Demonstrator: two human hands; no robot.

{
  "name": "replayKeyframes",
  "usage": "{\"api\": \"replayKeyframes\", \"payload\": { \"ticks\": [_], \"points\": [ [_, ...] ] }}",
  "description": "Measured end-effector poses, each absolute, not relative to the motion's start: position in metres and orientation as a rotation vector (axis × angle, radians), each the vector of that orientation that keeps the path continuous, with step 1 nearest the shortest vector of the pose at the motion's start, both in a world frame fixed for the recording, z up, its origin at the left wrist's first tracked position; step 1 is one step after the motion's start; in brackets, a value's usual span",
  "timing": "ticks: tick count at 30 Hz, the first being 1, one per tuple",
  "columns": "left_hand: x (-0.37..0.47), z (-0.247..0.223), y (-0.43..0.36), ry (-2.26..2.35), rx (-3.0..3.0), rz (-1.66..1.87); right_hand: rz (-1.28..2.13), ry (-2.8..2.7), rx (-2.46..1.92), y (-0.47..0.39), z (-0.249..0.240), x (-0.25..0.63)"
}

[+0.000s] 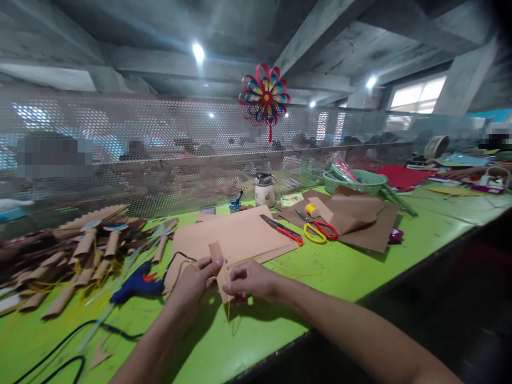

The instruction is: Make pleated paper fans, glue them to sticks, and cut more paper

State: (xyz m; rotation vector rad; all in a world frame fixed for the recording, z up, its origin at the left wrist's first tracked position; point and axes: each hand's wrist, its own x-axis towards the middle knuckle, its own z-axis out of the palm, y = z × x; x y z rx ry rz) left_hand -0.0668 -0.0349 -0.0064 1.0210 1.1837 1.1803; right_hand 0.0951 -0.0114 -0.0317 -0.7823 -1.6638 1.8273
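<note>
A narrow folded strip of brown paper (218, 256) is held between both hands above the green table. My left hand (199, 274) grips its upper left side, thumb on the strip. Fingers of my right hand (250, 280) pinch the lower right edge. From the strip's lower end hangs a thin yellow string (229, 311). Large sheets of light brown paper (240, 229) lie just beyond the hands. A blue glue gun (138, 285) rests left of my left hand, its black cable curving over the table.
Rolled brown paper pieces (84, 245) with yellow strings are piled at left. Red-and-yellow scissors (320, 232), an orange-handled cutting tool (284, 231), dark brown paper (356, 213), a jar (264, 191) and a green basket (354, 182) stand or lie beyond. The table's edge (384, 282) runs at right.
</note>
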Motion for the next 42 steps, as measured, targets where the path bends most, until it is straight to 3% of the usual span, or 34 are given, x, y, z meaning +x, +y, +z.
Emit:
{"api": "replayKeyframes", "payload": {
  "ticks": [31, 34, 38, 42],
  "points": [
    [-0.061, -0.015, -0.038, 1.163, 0.980, 1.255, 1.709, -1.774, -0.814, -0.019, -0.032, 0.098],
    [-0.061, -0.019, -0.036, 1.198, 0.965, 1.287, 1.510, -1.860, -0.891, -0.017, -0.027, 0.102],
    [-0.059, -0.025, -0.034, 1.235, 0.969, 1.287, 0.984, -1.879, -0.984, -0.012, 0.007, 0.103],
    [-0.055, -0.038, -0.030, 1.213, 1.013, 1.231, 0.513, -2.236, -0.741, -0.007, 0.060, 0.064]
  ]
}}
